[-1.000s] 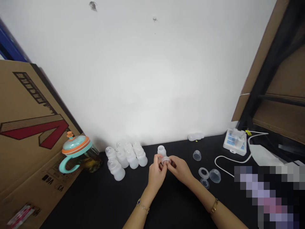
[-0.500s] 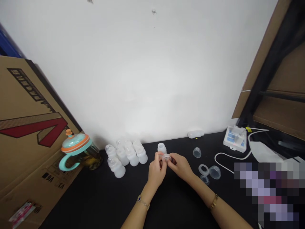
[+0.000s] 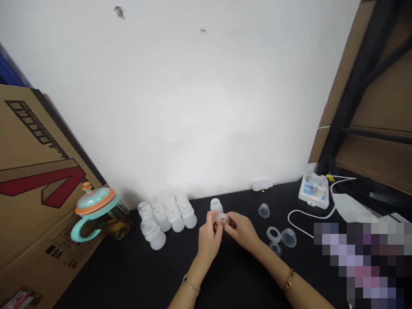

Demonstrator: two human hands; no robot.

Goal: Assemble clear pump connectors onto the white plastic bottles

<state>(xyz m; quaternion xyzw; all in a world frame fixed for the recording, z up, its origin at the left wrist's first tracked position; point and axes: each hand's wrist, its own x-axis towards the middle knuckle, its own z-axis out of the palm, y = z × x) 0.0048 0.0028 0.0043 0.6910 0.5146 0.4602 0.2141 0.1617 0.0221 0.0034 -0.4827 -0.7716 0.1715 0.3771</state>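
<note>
Between the fingertips of both hands is a whitish bottle collar ring [image 3: 222, 217], tilted so that its round face shows. My left hand [image 3: 207, 242] pinches its left side, and my right hand [image 3: 243, 231] has its fingers on the right side. Just behind them stands an uncapped white baby bottle [image 3: 215, 204], upright, its lower part hidden by the hands. To the right lie a loose collar ring [image 3: 273, 234], a clear nipple-like piece [image 3: 275, 248] and two clear domed caps, one near [image 3: 289, 237] and one farther back [image 3: 264, 210].
Several capped baby bottles [image 3: 156, 238] stand grouped at the left. Beyond them is a teal-lidded pitcher [image 3: 96, 201] by a cardboard box [image 3: 28, 141]. A power strip [image 3: 313, 190] with a white cable [image 3: 291, 216] sits at the right. A white wall [image 3: 206, 107] rises behind the black table.
The camera view has tipped up slightly, so everything sits a little lower and farther left. Both hands keep hold of the collar ring, with little other movement.
</note>
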